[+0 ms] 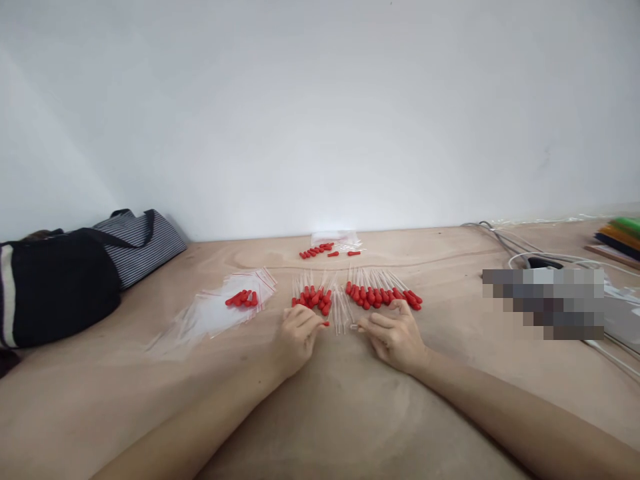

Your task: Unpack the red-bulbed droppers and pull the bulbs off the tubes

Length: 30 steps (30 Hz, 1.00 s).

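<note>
My left hand pinches a small red rubber bulb between thumb and fingertips. Opposite it, my right hand grips a clear glass dropper tube, whose end points toward the bulb; the two are apart. Between my hands lie several bare glass tubes. Just beyond my left hand is a pile of droppers with red bulbs, partly hidden by it. A fanned row of similar droppers lies beyond my right hand, bulbs toward me.
Loose red bulbs lie on clear zip bags to the left. Further back are more red-bulbed droppers and a clear bag. A black and striped bag stands far left; cables and a blurred-out object are right.
</note>
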{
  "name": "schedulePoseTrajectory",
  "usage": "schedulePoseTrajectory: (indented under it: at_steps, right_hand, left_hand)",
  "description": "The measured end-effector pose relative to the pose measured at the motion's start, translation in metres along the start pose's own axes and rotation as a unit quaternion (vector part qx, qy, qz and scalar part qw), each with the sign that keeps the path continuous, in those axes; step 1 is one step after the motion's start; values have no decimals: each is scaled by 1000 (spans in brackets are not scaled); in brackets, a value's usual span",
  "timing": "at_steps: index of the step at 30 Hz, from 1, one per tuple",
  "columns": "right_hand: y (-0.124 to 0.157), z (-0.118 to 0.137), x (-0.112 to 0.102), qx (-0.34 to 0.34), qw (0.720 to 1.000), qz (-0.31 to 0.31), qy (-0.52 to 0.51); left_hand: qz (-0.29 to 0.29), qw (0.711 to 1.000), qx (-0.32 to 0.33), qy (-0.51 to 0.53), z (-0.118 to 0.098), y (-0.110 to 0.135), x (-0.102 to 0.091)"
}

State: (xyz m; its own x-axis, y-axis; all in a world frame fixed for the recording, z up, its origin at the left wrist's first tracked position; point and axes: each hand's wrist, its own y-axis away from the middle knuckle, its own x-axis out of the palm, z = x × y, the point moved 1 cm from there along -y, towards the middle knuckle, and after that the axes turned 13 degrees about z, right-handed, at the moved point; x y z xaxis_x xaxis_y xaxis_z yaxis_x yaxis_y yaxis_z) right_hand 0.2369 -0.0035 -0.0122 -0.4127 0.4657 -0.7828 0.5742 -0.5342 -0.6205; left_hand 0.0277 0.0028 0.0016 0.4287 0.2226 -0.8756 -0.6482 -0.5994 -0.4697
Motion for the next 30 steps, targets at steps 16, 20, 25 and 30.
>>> schedulePoseTrajectory:
  at_steps: [16,20,25,30]
  right_hand:
    - [-25,-13,27,87,995,-20,44]
    - [-42,-9,31,128,986,-33,103]
    - [-49,-5,37,163,980,24,111]
    - [-55,0,40,186,971,93,114]
  left_hand:
    - [-86,948,-293,-90,89,22,-41]
    - [-65,929,-343,-127,109,31,-42]
    - [-80,929,-311,-183,99,29,-37]
    - [-26,983,-158,-93,53,12,-21]
